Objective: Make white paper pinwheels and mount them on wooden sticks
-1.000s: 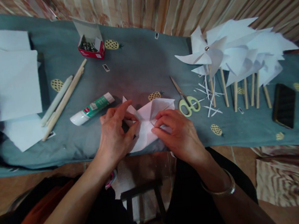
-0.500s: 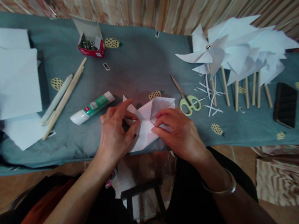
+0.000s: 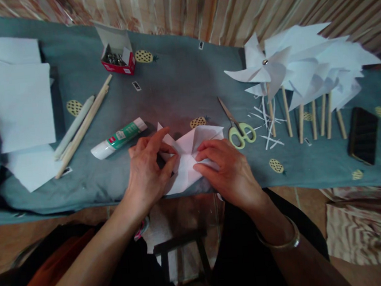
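A white sheet of paper [image 3: 186, 174], cut and partly folded, lies at the near edge of the table between my hands. My left hand [image 3: 150, 164] pinches its left part between thumb and finger, with the index finger stretched out above. On the other side my right hand [image 3: 224, 164] is closed on a folded flap, thumb and fingertips near the sheet's centre. The fingers hide parts of the paper. Just left of my left hand lies a green and white glue stick [image 3: 119, 138]. Scissors with pale green handles [image 3: 241, 134] rest beyond my right hand.
Several finished paper pinwheels [image 3: 304, 66] on wooden sticks lie at the right, near paper strips [image 3: 271, 127] and a black phone [image 3: 363, 136]. At the left are stacked white sheets [image 3: 25, 108], sticks [image 3: 84, 125] and an open red box [image 3: 118, 64] of small metal pieces.
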{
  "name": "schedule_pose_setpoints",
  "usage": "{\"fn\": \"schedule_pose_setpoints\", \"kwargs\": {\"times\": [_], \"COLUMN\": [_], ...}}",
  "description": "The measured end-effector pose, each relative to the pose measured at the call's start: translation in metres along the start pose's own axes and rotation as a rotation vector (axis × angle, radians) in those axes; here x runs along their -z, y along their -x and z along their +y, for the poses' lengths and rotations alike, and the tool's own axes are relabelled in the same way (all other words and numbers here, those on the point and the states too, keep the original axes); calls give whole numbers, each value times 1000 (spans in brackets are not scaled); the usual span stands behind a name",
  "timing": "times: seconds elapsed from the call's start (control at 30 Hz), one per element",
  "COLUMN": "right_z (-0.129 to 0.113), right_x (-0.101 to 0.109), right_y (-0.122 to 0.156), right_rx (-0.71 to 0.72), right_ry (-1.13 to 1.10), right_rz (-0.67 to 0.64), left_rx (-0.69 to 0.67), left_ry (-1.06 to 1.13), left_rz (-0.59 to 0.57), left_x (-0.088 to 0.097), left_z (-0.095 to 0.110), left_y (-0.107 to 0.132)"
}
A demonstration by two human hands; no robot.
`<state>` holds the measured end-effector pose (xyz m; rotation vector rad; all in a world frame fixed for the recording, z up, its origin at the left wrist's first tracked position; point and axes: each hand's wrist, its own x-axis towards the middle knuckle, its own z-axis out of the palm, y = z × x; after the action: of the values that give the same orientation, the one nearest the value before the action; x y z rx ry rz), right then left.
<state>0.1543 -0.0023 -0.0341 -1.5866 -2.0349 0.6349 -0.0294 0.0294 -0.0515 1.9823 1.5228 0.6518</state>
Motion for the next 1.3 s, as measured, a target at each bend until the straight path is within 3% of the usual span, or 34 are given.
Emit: {"fn": "schedule_pose_setpoints", "kwargs": {"times": [0.6,0.93,1.3], "right_z": [0,1,-8], "right_x": [-8,-8,-8], "right_y": [7,9,7], "right_rx": [23,53,132], "right_ry": [39,104,319], "right_rz": [58,5,-71], "left_rx": [-4,9,-24], "left_ry": [5,1,3], "left_rz": [4,-5,-3], "left_x": [0,0,1], "left_z": [0,0,0], "left_y": [0,0,2]}}
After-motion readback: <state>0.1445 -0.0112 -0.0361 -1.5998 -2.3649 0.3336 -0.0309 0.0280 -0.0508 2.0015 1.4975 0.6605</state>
